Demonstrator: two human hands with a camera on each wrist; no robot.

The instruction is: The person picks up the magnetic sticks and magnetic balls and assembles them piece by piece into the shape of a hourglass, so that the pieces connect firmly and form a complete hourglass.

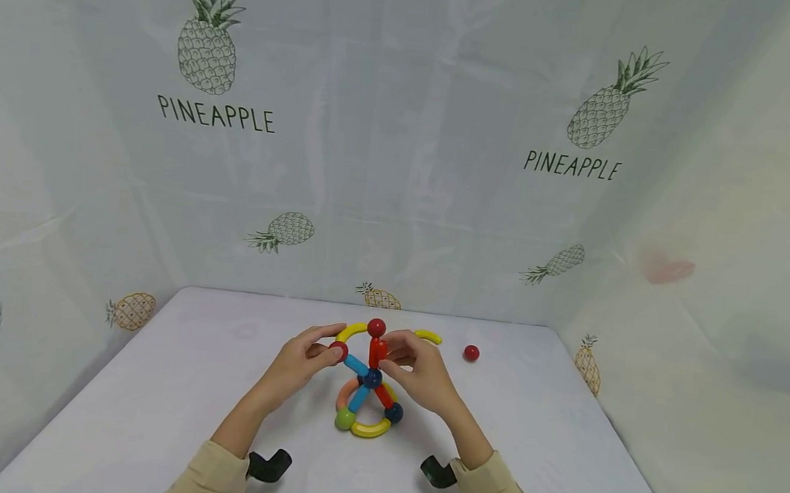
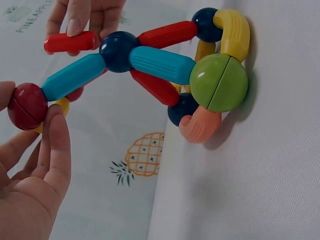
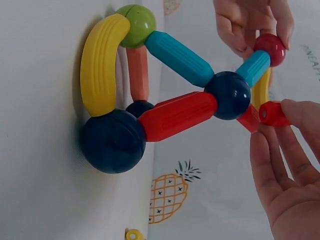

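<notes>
A construction of magnetic balls and rods stands on the white table. Curved yellow (image 1: pixel 370 429) and orange (image 2: pixel 201 125) rods form its base ring, with a green ball (image 2: pixel 219 82) and dark blue balls (image 3: pixel 113 141). Straight rods rise to a central dark blue ball (image 3: pixel 228 95). My left hand (image 1: pixel 291 368) pinches a red ball (image 2: pixel 27 106) at the end of a blue rod (image 2: pixel 74 76). A curved yellow rod (image 1: pixel 351 331) runs from there to another red ball (image 1: pixel 376 327) on top. Beside the upright, my right hand (image 1: pixel 422 371) pinches a short red rod (image 2: pixel 70 42).
Behind the right hand lies a loose curved yellow rod (image 1: pixel 429 337). A loose red ball (image 1: pixel 471 352) sits farther right on the table (image 1: pixel 533 432). A pineapple-print sheet (image 1: pixel 399 165) hangs behind the table and along its sides. Black wrist pieces (image 1: pixel 269 465) show near both sleeves.
</notes>
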